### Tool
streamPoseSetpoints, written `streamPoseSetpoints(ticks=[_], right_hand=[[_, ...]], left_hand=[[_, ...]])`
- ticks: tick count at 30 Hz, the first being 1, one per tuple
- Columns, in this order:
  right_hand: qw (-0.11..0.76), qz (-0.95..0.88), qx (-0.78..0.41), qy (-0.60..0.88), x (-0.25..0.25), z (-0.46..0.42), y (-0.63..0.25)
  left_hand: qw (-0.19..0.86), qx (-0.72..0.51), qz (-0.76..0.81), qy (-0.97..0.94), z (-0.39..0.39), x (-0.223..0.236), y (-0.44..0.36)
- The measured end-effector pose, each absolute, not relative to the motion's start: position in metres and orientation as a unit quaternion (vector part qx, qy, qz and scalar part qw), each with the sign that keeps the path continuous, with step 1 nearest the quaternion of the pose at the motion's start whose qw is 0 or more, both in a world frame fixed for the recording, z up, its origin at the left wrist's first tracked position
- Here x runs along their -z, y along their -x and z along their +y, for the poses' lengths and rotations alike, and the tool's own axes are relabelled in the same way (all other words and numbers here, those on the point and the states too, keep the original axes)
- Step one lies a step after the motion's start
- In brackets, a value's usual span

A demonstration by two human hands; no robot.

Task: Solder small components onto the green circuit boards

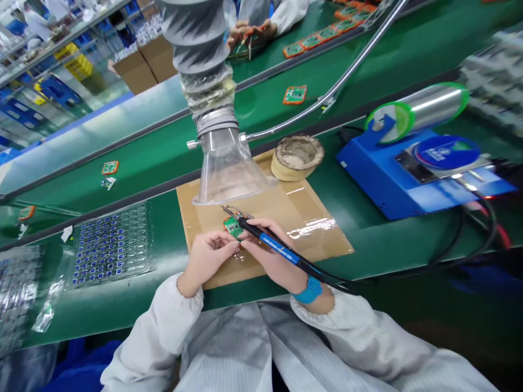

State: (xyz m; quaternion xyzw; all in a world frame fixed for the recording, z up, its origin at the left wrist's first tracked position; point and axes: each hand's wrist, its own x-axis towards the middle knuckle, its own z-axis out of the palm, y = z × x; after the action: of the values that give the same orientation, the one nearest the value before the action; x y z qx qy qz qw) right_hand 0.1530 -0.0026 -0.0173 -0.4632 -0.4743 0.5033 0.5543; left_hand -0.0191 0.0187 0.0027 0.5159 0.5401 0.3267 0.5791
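Observation:
Over the tan work mat (318, 218), my left hand (208, 253) pinches the near edge of a small green circuit board (232, 227) with an orange rim. My right hand (273, 250) carries a black and blue soldering iron (278, 247), lying across the hand with its metal tip pointing up and left above the board. The right thumb and fingertips meet the board's near right side, close to the left thumb. What exactly lies between the fingertips is too small to make out. A blue strap circles my right wrist.
Just beyond my hands hangs a clear fume hood (229, 169) on a grey hose. A round tip-cleaner pot (297, 158) stands behind the mat. To the right is a blue solder feeder (412, 169); on the left, a parts tray (110, 245). Across the belt, a co-worker's hands (251, 38) hold something.

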Motion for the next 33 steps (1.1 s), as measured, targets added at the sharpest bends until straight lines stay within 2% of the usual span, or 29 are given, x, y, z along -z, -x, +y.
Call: streamPoseSetpoints(ticks=[9, 15, 17, 27, 33], right_hand=[[0.535, -0.491, -0.472, 0.5, 0.021, -0.002, -0.151], [0.556, -0.505, -0.379, 0.54, 0.027, -0.006, -0.165], [0.542, -0.528, -0.34, 0.558, 0.029, -0.009, -0.173], [0.492, -0.613, -0.265, 0.559, 0.034, -0.015, -0.179], [0.511, -0.628, -0.249, 0.532, 0.033, -0.011, -0.177]], left_hand=[[0.53, -0.312, 0.552, -0.563, 0.017, 0.001, 0.022], [0.327, -0.258, 0.582, -0.698, 0.038, 0.005, 0.036], [0.297, -0.228, 0.595, -0.711, 0.043, 0.009, 0.038], [0.304, -0.17, 0.61, -0.711, 0.049, 0.009, 0.035], [0.314, -0.138, 0.624, -0.702, 0.049, 0.004, 0.033]])
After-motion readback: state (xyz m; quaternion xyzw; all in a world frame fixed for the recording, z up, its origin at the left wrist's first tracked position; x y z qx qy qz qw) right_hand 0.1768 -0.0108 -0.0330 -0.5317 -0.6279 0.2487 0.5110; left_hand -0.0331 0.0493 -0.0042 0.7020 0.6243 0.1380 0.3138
